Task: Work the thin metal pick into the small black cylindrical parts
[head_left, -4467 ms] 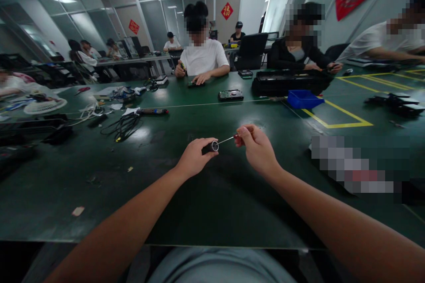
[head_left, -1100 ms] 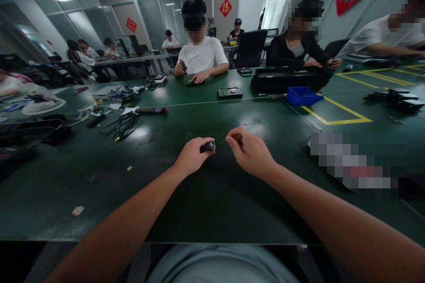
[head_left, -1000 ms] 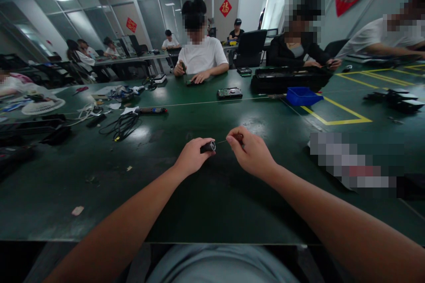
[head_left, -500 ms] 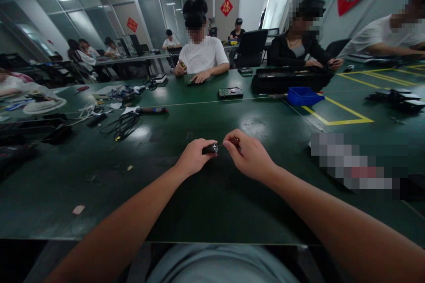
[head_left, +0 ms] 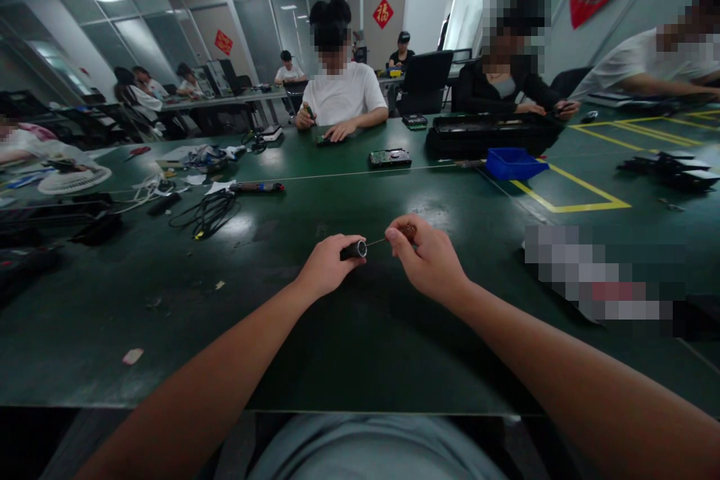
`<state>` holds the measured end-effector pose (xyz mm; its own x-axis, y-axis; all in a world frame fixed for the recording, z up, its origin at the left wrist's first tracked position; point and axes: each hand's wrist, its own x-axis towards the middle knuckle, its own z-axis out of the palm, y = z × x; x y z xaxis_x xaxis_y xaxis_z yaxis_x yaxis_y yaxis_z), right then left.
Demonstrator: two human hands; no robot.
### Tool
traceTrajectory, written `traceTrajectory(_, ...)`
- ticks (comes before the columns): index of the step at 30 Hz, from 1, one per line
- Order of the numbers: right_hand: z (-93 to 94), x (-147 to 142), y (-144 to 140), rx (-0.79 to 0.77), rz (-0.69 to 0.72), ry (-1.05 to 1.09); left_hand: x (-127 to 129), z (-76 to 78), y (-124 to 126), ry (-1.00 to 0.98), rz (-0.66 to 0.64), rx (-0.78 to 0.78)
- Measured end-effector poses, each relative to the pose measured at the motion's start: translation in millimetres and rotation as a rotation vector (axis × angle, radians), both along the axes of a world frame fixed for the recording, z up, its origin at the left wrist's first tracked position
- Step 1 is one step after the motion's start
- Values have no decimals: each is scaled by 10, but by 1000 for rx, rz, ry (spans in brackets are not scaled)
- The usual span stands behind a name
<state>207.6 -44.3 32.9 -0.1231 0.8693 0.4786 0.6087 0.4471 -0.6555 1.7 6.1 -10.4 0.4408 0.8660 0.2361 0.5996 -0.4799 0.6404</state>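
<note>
My left hand is wrapped round a short black cylinder with a silvery ring at its end, which faces right. In my right hand is a screwdriver with a reddish-brown handle, mostly covered by the fingers. Its thin metal shaft points left, and the tip is at or close to the ringed end of the cylinder; I cannot tell whether it goes inside. Both hands are above the green table.
Ahead lie a hard drive, a blue tray and a long black casing. To the left are a pen-like tool and a coiled black cable. A blurred flat packet lies right. Co-workers sit across the table.
My right hand has drawn slightly right and up with the screwdriver, so more of the shaft shows. The cylinder's end has turned a little more toward me.
</note>
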Motion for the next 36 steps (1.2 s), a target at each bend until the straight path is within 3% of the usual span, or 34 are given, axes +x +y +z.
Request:
traceTrajectory(16, -57, 5, 16, 12, 119, -153, 1, 27, -14, 57, -32, 39)
traceTrajectory(29, -35, -42, 11, -16, -5, -254, 49, 3, -20, 81, -13, 32)
traceTrajectory(36, -39, 5, 47, 17, 9, -50, 21, 14, -11, 6, 0, -10)
